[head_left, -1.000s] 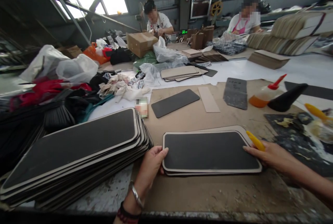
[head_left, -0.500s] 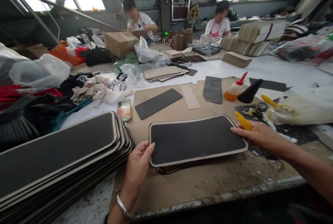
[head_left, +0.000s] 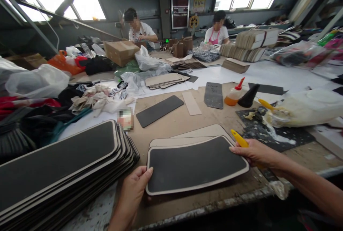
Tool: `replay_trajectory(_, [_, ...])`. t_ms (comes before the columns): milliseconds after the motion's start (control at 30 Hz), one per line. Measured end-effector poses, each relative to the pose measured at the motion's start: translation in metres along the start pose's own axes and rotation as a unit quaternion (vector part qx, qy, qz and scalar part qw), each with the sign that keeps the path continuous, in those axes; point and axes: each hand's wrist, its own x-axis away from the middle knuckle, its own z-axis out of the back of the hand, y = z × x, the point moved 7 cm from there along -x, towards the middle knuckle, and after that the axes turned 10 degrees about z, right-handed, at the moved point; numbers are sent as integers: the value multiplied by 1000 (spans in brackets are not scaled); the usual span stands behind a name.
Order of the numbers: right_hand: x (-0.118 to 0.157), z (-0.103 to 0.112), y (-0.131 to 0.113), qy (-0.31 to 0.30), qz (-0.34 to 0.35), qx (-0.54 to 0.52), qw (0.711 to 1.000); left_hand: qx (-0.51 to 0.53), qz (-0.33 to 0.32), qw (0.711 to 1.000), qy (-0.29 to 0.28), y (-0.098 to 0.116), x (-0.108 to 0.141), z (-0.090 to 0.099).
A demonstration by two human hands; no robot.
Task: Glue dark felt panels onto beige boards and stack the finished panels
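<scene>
A black rounded panel with a beige border [head_left: 197,165] is held raised and slightly bowed at the front of the table. My left hand [head_left: 135,188] pinches its left edge, thumb on top. At the right edge, my right hand [head_left: 252,154] grips the panel and also a yellow-handled brush [head_left: 239,138]; a pale, glue-smeared brush head hangs below that hand. Behind the raised panel, beige boards [head_left: 198,133] lie on the brown cardboard. Left of my left hand stands a tall stack of similar black panels [head_left: 61,159].
A glue bottle with a red tip [head_left: 233,97] and a black cone-shaped thing [head_left: 248,96] stand beyond. A glue-filled plastic jug [head_left: 308,111] lies at right with another yellow handle. A dark flat strip [head_left: 160,110] lies mid-table. Two people work at the back.
The panel has come toward me and lifted away from the boards beneath, uncovering their beige faces. Both hands moved with it, and the brush head now shows under my right hand.
</scene>
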Motion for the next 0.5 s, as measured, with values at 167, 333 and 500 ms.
replay_trajectory(167, [1, -15, 14, -26, 12, 13, 999, 3, 22, 1000, -14, -21, -4, 12])
replay_trajectory(333, [-3, -18, 17, -52, 22, 58, 997, -7, 17, 1000, -1, -31, -9, 19])
replay_trajectory(500, [-12, -12, 8, -36, 28, 138, 989, -4, 7, 1000, 20, -32, -5, 20])
